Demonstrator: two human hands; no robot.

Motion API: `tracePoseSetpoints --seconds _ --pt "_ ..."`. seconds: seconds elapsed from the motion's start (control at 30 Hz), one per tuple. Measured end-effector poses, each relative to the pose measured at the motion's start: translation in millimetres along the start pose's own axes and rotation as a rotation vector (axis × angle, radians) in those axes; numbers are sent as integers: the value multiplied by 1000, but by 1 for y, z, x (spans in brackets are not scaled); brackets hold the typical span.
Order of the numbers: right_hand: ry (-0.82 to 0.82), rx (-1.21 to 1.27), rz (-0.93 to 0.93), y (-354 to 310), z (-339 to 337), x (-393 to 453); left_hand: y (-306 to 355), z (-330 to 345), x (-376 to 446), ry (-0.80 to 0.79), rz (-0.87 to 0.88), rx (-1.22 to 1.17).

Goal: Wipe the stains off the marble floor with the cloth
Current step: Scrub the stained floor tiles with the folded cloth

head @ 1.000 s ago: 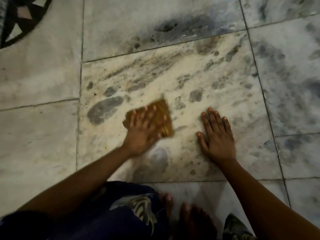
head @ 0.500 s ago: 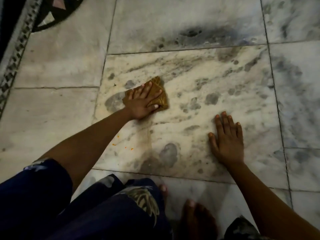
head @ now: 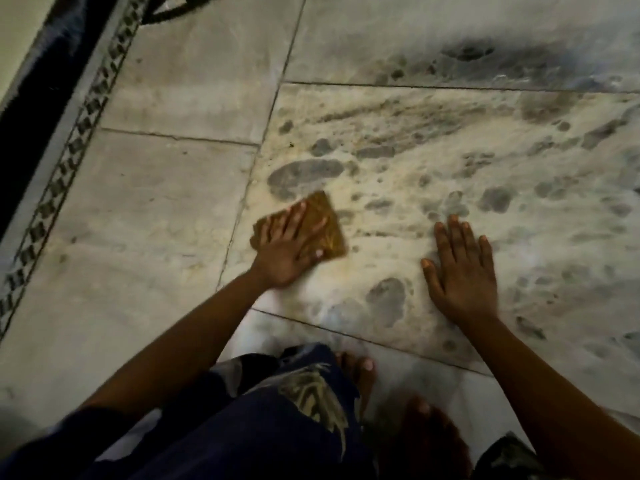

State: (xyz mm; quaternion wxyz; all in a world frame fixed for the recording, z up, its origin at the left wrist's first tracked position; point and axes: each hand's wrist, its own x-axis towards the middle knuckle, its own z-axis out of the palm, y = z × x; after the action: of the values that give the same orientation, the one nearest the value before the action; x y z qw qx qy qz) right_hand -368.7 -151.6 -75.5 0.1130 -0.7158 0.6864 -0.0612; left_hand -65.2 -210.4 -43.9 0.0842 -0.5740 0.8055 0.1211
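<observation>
Left hand [head: 289, 249] flat, fingers spread, pressing cloth [head: 325, 225] to floor [head: 166, 209]; right hand [head: 462, 271] flat on tile, bracing, holding nothing; grey stains [head: 304, 176] just beyond cloth; best: firm pressure, overlapping strokes, cloth kept flat.

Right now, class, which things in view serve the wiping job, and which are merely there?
Job:
cloth, pressed flat under the left hand
stains on the marble floor
right hand, flat on the floor as a brace

Merely there:
patterned border
bare feet
</observation>
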Motion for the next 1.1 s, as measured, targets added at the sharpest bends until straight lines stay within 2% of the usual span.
tracePoseSetpoints --seconds 0.07,0.1,0.17,0.27,0.37,0.43,0.53,0.6,0.63,0.7,0.77,0.87,0.97,1.03,1.1 --pt "0 9 6 1 -3 0 0 -15 31 -100 -142 -84" --pt "-4 8 2 0 -3 -1 5 -18 37 -126 -150 -98" --pt "-14 11 7 0 -4 -2 24 -10 25 -119 -48 -60" --pt "-18 15 9 -2 -7 0 57 20 -39 -48 191 35" --pt "-12 21 0 -2 -7 2 37 33 -80 6 273 75" --pt "-11 22 -7 0 -6 1 1 29 -78 15 202 26" --pt "-6 26 -8 -1 -6 -2 -50 8 -39 3 -102 -6" --pt "-9 37 -9 -2 -7 -1 -63 -10 -2 -14 -315 -39" --pt "-10 40 -9 -1 -8 -1 -62 -17 16 -50 -359 -68" --pt "-1 43 -12 0 -7 -1 -45 -25 40 -88 -312 -86" --pt "-5 39 -13 0 -8 -1 -13 -19 37 -100 -178 -36" --pt "-11 29 -15 -1 -9 0 21 6 -12 -76 81 44" --pt "-13 28 -8 -1 -8 0 1 24 -67 -17 281 74" --pt "-14 20 -12 -2 -8 0 -38 23 -78 14 248 57" --pt "-14 16 -8 -2 -8 0 -71 12 -59 28 96 13"
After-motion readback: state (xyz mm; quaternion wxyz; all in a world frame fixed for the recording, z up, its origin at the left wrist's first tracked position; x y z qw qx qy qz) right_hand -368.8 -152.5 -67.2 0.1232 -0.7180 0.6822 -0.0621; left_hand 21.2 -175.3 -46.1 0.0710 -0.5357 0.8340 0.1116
